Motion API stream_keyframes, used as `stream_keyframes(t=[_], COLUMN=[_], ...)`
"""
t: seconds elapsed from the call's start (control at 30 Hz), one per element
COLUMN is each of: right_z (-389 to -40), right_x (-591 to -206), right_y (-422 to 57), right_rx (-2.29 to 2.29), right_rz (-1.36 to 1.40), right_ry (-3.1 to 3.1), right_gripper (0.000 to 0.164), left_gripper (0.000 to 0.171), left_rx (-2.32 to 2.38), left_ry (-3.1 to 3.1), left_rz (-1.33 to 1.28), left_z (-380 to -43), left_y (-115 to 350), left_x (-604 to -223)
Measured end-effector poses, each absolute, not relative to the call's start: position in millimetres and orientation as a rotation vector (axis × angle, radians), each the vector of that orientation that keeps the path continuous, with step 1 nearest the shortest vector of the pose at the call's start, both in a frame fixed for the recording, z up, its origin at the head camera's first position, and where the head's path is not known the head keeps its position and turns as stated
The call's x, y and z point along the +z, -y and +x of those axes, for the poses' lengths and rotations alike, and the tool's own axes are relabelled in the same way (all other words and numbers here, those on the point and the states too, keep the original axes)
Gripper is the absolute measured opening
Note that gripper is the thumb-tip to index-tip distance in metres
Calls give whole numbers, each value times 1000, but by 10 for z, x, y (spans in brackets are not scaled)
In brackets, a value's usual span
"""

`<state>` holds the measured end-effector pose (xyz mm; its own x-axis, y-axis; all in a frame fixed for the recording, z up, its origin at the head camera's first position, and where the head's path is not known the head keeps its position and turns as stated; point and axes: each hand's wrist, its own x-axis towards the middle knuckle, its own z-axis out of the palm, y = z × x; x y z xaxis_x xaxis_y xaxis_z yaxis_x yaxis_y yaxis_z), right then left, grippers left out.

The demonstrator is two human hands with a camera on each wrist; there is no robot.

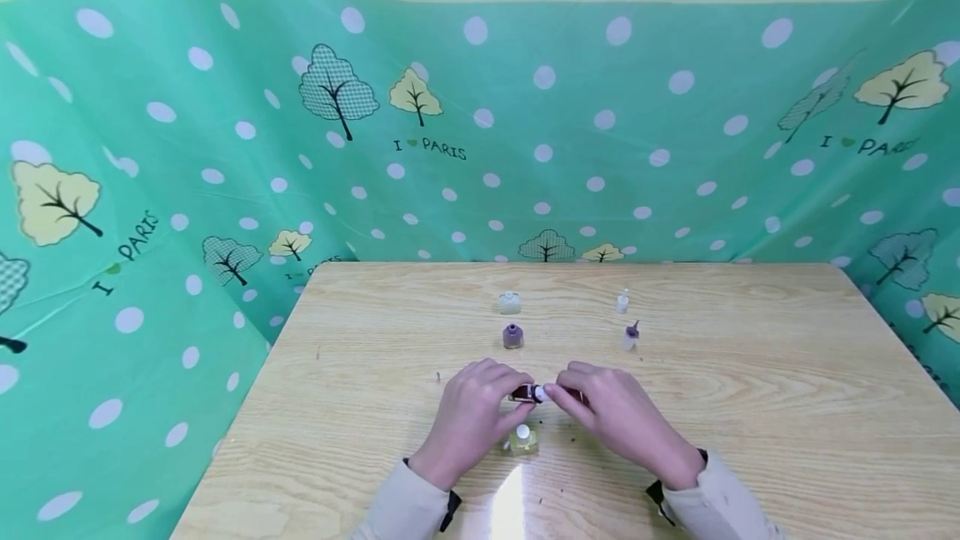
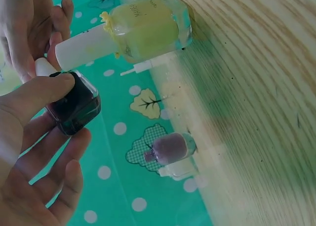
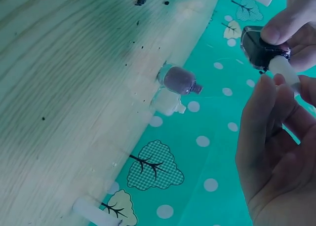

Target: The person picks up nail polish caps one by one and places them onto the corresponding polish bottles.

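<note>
My left hand (image 1: 476, 411) grips a small glass nail polish bottle (image 1: 523, 393) with dark polish, tipped on its side above the table. In the left wrist view, the thumb presses on that bottle's dark face (image 2: 74, 102). My right hand (image 1: 611, 407) pinches the bottle's white cap (image 3: 284, 70), which sits at the neck; dried dark polish crusts the joint. Whether the cap is loose I cannot tell. Close below the left hand stands a yellow nail polish bottle (image 1: 524, 442) with its white cap on and yellow crust around its neck.
Farther back stand an uncapped purple polish bottle (image 1: 513, 337) and an uncapped clear one (image 1: 509, 303). To their right are a cap with a purple brush (image 1: 631, 335) and a white brush cap (image 1: 622, 302). Dark flakes dot the wooden table (image 1: 750, 373). A green curtain (image 1: 570, 165) hangs behind.
</note>
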<state>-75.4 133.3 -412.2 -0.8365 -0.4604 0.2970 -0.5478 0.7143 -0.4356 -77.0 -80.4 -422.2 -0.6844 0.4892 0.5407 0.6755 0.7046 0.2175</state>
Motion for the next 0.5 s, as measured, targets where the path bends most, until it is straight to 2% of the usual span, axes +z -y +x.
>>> stream_keyframes(t=[0.5], right_z=[-729], right_x=[-4125], right_y=[-1281], right_rx=[857], right_rz=[661], right_ry=[2803], right_gripper=[30], left_gripper=[29], left_rx=[-614], left_ry=[2500], left_rz=[-874], left_z=[-779], left_y=[792], left_x=[-4211])
